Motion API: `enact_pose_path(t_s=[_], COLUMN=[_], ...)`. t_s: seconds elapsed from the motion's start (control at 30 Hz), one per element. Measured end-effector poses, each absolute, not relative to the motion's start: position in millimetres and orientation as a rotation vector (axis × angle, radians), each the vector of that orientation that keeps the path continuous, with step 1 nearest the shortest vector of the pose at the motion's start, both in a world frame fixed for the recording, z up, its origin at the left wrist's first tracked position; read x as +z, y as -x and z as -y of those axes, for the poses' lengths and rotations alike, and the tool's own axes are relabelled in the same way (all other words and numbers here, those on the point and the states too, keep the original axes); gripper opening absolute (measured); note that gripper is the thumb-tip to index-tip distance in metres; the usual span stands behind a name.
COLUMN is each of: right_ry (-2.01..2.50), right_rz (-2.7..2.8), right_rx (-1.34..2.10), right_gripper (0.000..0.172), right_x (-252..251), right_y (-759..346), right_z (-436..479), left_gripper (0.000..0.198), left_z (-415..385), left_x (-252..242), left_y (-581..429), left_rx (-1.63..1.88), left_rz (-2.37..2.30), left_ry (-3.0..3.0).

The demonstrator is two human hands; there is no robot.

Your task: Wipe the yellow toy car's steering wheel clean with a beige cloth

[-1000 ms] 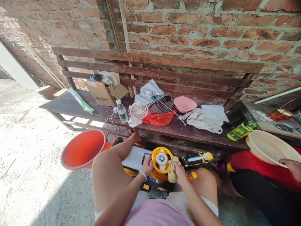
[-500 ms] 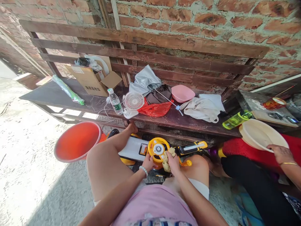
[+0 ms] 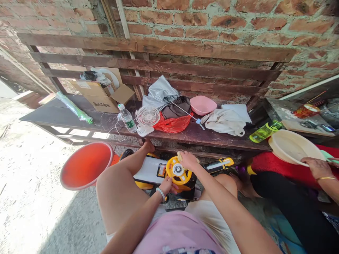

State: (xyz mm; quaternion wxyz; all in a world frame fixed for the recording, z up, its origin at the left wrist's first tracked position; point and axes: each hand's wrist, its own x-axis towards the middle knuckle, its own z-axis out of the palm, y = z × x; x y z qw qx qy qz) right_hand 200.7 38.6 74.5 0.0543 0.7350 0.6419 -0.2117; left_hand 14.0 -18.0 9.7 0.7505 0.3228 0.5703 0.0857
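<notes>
A yellow toy steering wheel (image 3: 178, 170) sits on a yellow and black ride-on toy car (image 3: 159, 171) between my knees. My left hand (image 3: 167, 185) grips the wheel's lower rim from below, fingers closed round it. My right hand (image 3: 188, 159) rests on the wheel's far top edge, closed on a small pale yellow cloth (image 3: 180, 155) that shows at its fingertips. My left foot rests against the bench's lower rail.
An orange bucket (image 3: 85, 165) lies tilted at left. The dark wooden bench (image 3: 206, 137) holds a small fan (image 3: 147, 118), water bottle (image 3: 127, 118), cardboard box (image 3: 98, 93), red bag, pink bowl (image 3: 202, 104), white cloth. Another person at right holds a cream basin (image 3: 292, 146).
My right hand has moved with the cloth from the wheel's near right side up to its far top edge. My left hand slid lower on the rim.
</notes>
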Motion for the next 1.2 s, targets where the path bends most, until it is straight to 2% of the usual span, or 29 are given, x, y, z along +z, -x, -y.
enact_pose_path(t_s=[0.17, 0.27, 0.37, 0.53, 0.7, 0.8, 0.97, 1.07, 1.2], right_ry=[-2.066, -2.277, -2.603, -2.891, -3.229, -3.261, -2.872, -2.82, -2.8], right_rz=[-2.114, -1.939, -1.628, -1.34, -1.108, -1.098, -1.459, -1.683, -1.859], right_rx=[-0.76, -0.923, -1.054, -1.085, -1.538, -1.743, -1.569, -1.281, -0.864], right_gripper=[0.04, 0.038, 0.044, 0.05, 0.047, 0.042, 0.029, 0.039, 0.062], right_x=[76, 67, 54, 37, 20, 16, 34, 59, 87], right_y=[-202, -215, -226, -217, -183, -165, -164, -172, -172], right_z=[-66, -57, -30, 24, 71, 95, 116, 103, 48], left_gripper=[0.044, 0.047, 0.047, 0.048, 0.05, 0.044, 0.038, 0.03, 0.021], left_z=[17, 19, 21, 25, 27, 27, 25, 22, 17], left_x=[8, 9, 11, 12, 10, 10, 13, 14, 13], left_y=[-15, -16, -18, -20, -21, -22, -20, -15, -8], left_rx=[0.161, 0.187, 0.188, 0.223, 0.244, 0.243, 0.225, 0.209, 0.235], left_rz=[-1.265, -1.268, -1.274, -1.288, -1.289, -1.303, -1.304, -1.294, -1.308], left_ry=[-0.613, -0.606, -0.62, -0.609, -0.569, -0.59, -0.579, -0.619, -0.651])
